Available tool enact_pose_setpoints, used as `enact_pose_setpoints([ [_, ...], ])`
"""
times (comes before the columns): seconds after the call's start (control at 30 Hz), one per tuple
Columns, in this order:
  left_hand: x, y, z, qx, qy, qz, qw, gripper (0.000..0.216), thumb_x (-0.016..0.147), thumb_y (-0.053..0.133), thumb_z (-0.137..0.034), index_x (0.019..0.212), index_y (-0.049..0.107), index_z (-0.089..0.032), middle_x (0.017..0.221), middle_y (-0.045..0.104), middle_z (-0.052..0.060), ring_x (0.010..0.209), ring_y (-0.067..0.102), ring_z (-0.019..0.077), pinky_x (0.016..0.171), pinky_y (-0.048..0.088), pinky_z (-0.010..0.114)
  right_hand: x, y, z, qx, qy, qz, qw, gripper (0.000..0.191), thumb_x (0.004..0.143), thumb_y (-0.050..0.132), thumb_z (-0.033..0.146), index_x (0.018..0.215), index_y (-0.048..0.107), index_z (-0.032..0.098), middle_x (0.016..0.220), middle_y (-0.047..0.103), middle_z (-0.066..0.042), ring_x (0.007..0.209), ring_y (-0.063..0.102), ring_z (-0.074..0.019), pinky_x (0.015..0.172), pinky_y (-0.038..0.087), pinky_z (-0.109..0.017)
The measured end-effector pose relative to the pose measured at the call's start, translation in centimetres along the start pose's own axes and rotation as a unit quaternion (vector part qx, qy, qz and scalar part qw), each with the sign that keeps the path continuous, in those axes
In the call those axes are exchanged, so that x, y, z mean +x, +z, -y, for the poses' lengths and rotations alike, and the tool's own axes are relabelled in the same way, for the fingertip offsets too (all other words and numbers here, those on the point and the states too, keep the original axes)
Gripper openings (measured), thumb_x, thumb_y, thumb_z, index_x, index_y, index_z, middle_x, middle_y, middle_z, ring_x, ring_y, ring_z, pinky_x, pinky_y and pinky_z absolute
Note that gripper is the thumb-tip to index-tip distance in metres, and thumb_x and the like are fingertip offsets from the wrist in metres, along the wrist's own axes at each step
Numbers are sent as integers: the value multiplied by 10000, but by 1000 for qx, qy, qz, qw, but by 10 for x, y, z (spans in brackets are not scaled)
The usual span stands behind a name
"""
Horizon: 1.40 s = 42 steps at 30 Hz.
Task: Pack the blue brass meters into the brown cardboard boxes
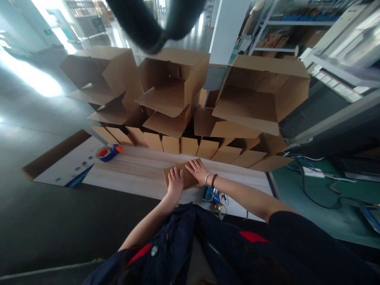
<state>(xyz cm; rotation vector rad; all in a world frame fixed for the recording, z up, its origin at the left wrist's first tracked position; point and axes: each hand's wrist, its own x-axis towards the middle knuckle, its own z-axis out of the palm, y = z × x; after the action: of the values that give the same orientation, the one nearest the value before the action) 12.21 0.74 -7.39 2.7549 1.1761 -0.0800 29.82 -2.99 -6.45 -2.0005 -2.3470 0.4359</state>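
A small flat piece of brown cardboard (188, 180), perhaps a folded carton, lies on the pale worktop near its front edge. My left hand (175, 181) rests flat on its left part with the fingers stretched out. On its right part lies my right hand (198, 171), fingers spread, with a bangle and a dark bead bracelet at the wrist. Neither hand grips the cardboard. Just right of my right hand sits a blue device with brass fittings (214, 196), partly under my forearm.
Narrow open cartons (171, 145) stand in a row behind the cardboard, with larger open boxes (252, 103) stacked on them. A blue and orange tape dispenser (108, 152) lies left. Beside it is a printed white board (69, 164). Cables (308, 186) run over the green surface at right.
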Motion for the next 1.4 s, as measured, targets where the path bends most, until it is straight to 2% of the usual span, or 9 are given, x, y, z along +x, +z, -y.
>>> enact_pose_setpoints([
  [0.2,6,-12,12,-26,47,-5,999,623,747,642,-190,1333,445,-115,1361,427,268,1253,419,394,971,388,522,-10,-15,-7,62,-46,3,997,908,556,801,258,1373,418,163,1448,347,-207,1312,337,-397,1049,312,-519],
  [0.37,-10,-19,14,-13,71,-17,997,601,786,615,-188,1355,427,-150,1406,396,229,1302,370,370,1026,346,506,-30,-11,-2,35,-53,-32,997,691,777,657,284,1396,381,148,1465,329,-185,1368,260,-332,1100,246,-502],
  [0.8,-32,-3,21,-5,114,-38,993,668,827,543,-313,1419,310,-109,1500,236,196,1399,176,312,1116,226,490,-44,11,2,48,-76,-48,995,870,726,681,451,1429,299,110,1503,237,-190,1403,153,-317,1144,127,-505],
  [0.97,-30,16,17,19,110,-78,991,668,812,519,-303,1420,318,-111,1495,251,185,1388,214,319,1096,275,493,-31,13,3,168,210,-133,954,613,896,426,346,1434,274,95,1369,456,-222,1272,444,-292,1042,357,-517],
  [1.07,-24,28,12,41,130,-106,985,651,786,512,-269,1402,364,-120,1485,295,158,1374,260,304,1097,293,474,-8,7,16,238,223,-105,939,498,898,392,243,1378,391,112,1169,633,-184,1053,626,-277,876,512,-452],
  [1.17,-16,32,24,64,123,-147,979,579,803,454,-218,1377,418,-153,1469,345,115,1366,291,277,1098,306,459,11,-21,37,245,112,-95,958,390,795,567,224,1182,608,223,1114,683,-58,1029,639,-233,885,522,-359],
  [1.27,-9,26,64,75,53,-190,978,497,843,386,-234,1324,497,-177,1415,436,106,1334,354,283,1074,338,462,-1,-82,43,197,21,-245,949,370,795,568,226,1161,621,230,1243,612,-40,1163,551,-208,1016,433,-355],
  [1.33,-5,16,100,75,-9,-202,976,490,856,366,-285,1304,517,-158,1387,468,126,1318,375,303,1068,333,475,-30,-139,28,109,45,-449,886,375,858,466,221,1216,575,224,1291,568,-66,1221,492,-211,1048,394,-407],
  [1.4,-1,1,136,67,-89,-200,973,519,867,339,-324,1306,499,-99,1382,462,165,1315,372,326,1072,313,488,-65,-199,-4,12,163,-596,786,385,863,459,245,1236,547,210,1292,549,-108,1241,460,-248,1064,346,-478],
])
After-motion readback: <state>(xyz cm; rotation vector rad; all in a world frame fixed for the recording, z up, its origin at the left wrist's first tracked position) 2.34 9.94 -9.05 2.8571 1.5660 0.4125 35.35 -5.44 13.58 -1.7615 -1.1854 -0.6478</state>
